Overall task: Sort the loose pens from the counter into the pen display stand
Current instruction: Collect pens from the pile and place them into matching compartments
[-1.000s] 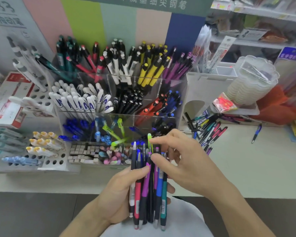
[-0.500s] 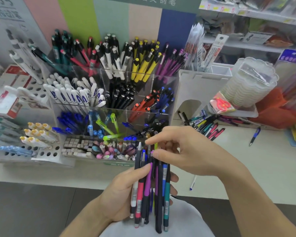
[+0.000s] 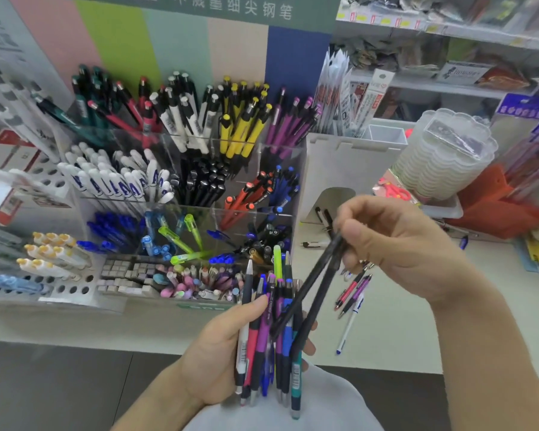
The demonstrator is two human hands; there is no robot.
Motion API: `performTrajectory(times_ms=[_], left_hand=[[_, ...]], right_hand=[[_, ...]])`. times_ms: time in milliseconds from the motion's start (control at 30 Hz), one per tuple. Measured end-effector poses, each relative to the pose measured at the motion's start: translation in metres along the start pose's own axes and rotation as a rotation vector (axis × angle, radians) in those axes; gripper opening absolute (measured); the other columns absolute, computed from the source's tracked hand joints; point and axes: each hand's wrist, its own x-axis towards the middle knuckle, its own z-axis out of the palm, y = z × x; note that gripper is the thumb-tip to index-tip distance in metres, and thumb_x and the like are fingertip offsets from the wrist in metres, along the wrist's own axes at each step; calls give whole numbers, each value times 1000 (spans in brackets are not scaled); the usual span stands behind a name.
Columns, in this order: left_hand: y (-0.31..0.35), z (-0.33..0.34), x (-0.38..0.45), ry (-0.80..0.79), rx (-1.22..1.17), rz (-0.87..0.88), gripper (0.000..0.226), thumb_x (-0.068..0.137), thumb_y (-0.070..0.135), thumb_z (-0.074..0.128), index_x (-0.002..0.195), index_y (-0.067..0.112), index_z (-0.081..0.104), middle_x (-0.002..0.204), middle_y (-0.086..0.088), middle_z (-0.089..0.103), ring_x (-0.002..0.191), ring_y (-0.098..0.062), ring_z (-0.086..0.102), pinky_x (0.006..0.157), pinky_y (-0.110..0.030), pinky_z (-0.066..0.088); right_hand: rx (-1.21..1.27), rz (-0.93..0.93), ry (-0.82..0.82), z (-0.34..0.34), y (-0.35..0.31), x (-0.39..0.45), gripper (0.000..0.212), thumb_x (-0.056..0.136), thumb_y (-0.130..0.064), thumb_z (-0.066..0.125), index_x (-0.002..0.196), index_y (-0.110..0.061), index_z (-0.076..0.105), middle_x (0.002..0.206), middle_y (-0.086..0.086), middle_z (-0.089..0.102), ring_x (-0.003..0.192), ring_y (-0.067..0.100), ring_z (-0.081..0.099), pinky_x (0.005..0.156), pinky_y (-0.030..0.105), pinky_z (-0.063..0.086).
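Observation:
My left hand [image 3: 213, 356] grips a bundle of mixed pens [image 3: 263, 334], upright, in front of the counter's edge. My right hand [image 3: 395, 244] pinches the tops of two black pens [image 3: 311, 293] and holds them slanted, their lower ends still among the bundle. The clear tiered pen display stand [image 3: 181, 181] stands behind, its compartments filled with pens grouped by colour. Loose pens [image 3: 352, 293] lie on the counter just right of the bundle.
A white holed pen rack [image 3: 44, 275] sits at the left. A white cardboard holder [image 3: 349, 169] stands right of the stand, with a stack of clear trays [image 3: 442, 157] and orange packaging [image 3: 495, 206] beyond. Small erasers and caps fill the stand's front tray [image 3: 168, 281].
My right hand has lifted up and to the right, drawing two black pens out of the bundle at a slant. The left hand keeps its grip on the bundle.

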Motion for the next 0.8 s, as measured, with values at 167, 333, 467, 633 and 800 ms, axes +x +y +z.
performTrajectory(times_ms=[167,333,467,633,800], left_hand=[[-3,1,7,178,320,145,66,60,33,93,120,16,71,103,-15,74,91,-28,73,76,-39,59],[-3,3,13,255,430,211,47,76,14,76,118,1,59,96,-14,74,77,-25,70,70,-33,58],[-3,2,14,252,371,131,37,75,16,76,110,8,69,101,-23,73,93,-38,72,81,-51,59],[-4,0,15,198,463,163,42,75,30,80,115,18,72,106,-22,72,100,-36,70,85,-45,56],[-7,-8,13,229,522,192,55,73,34,87,118,9,67,108,-22,71,104,-37,68,92,-49,55]], right_hand=[[104,80,-32,-19,8,-11,27,80,-38,84,88,-15,72,86,17,65,60,18,63,59,27,53],[-32,198,9,0,30,-7,10,87,-16,73,85,-8,69,71,15,64,56,19,61,56,29,54],[-58,257,-18,19,37,-8,5,91,-7,70,88,-3,68,71,7,67,53,17,60,53,25,50],[-111,337,-146,29,50,-17,2,94,-5,69,96,-4,70,76,9,65,62,17,58,62,27,51],[-13,315,-158,36,57,-23,13,99,-19,60,98,-6,65,87,6,68,67,19,59,67,30,52]])
